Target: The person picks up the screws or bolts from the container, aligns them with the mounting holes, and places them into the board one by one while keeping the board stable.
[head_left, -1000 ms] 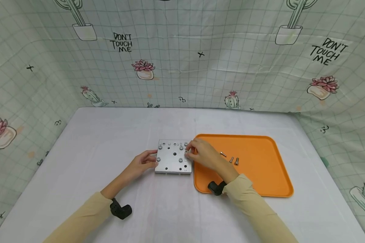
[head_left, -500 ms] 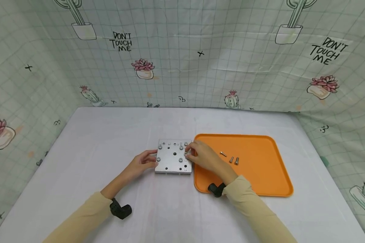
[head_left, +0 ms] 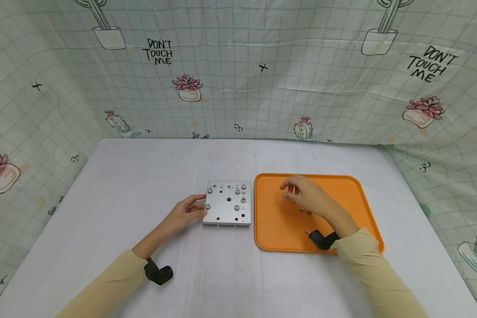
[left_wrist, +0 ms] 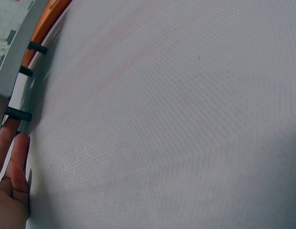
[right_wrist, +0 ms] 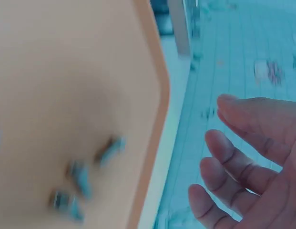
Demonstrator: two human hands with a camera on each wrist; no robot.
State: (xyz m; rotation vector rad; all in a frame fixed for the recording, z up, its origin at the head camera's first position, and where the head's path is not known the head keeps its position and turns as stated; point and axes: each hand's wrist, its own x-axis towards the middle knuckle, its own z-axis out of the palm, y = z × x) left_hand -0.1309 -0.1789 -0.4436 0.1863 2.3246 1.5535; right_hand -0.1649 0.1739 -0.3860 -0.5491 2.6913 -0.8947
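At the left, a beige long sleeve (head_left: 103, 280) with a black wrist-mounted camera (head_left: 158, 273) leads to the left hand (head_left: 187, 211), whose thumb and fingers hold the left edge of a square silver metal plate (head_left: 224, 214) on the white-covered table (head_left: 159, 168). Six silver socket-head screws (head_left: 236, 207) sit in the plate among bare holes; the left wrist view shows dark threaded shafts (left_wrist: 19, 113) jutting from its underside, one right beside the fingers. Just right of the plate, apart from it, lies a rounded rectangular orange tray (head_left: 282, 236). Above it is the right hand (head_left: 306, 193), fingers loosely bent, thumb apart, grasping nothing. The right wrist view shows three short metal screws (right_wrist: 80, 179), blurred, lying loose on the tray.
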